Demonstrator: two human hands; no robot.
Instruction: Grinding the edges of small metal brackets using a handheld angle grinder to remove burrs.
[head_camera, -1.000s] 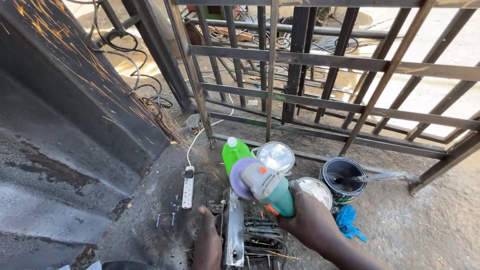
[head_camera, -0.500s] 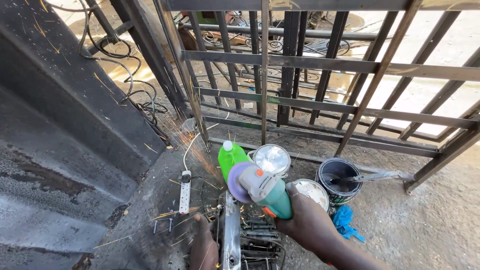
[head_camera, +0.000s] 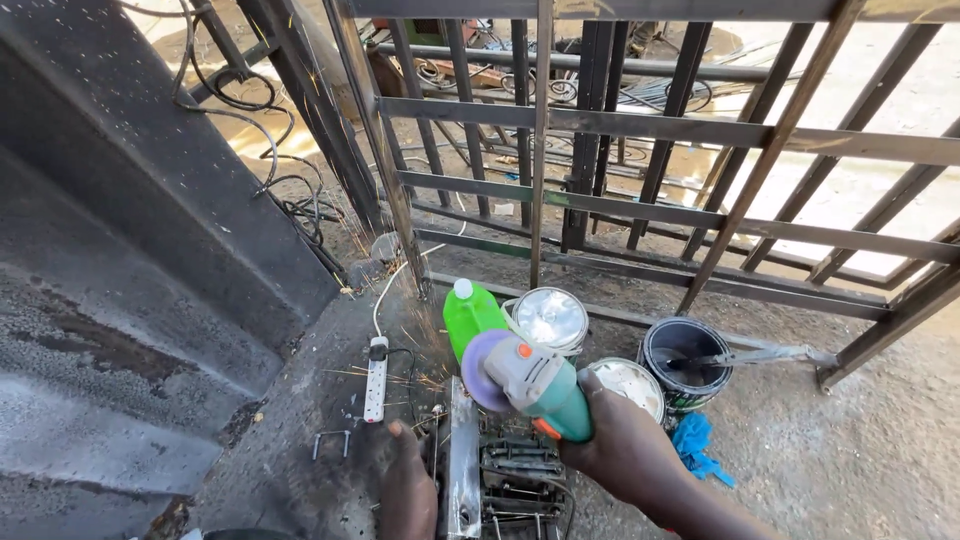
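My right hand (head_camera: 625, 452) grips a green and grey angle grinder (head_camera: 535, 385) whose purple disc (head_camera: 483, 357) meets the top end of a bright steel bar (head_camera: 462, 460). Sparks fly left from the disc over the ground. My left hand (head_camera: 407, 480) presses down beside the bar, steadying it on a dark metal stand (head_camera: 515, 475). A green plastic bottle (head_camera: 470, 315) with a white cap stands just behind the disc.
A white power strip (head_camera: 376, 378) with its cord lies on the ground left. Two shut paint tins (head_camera: 550, 318) (head_camera: 628, 385), an open black bucket (head_camera: 685, 362) and a blue rag (head_camera: 697, 445) sit right. A dark steel gate frame (head_camera: 640, 125) and a metal sheet (head_camera: 130, 230) surround me.
The view shifted slightly down and right. The grinder stays on the bar end, and the spray of sparks to the left has thinned since half a second ago.
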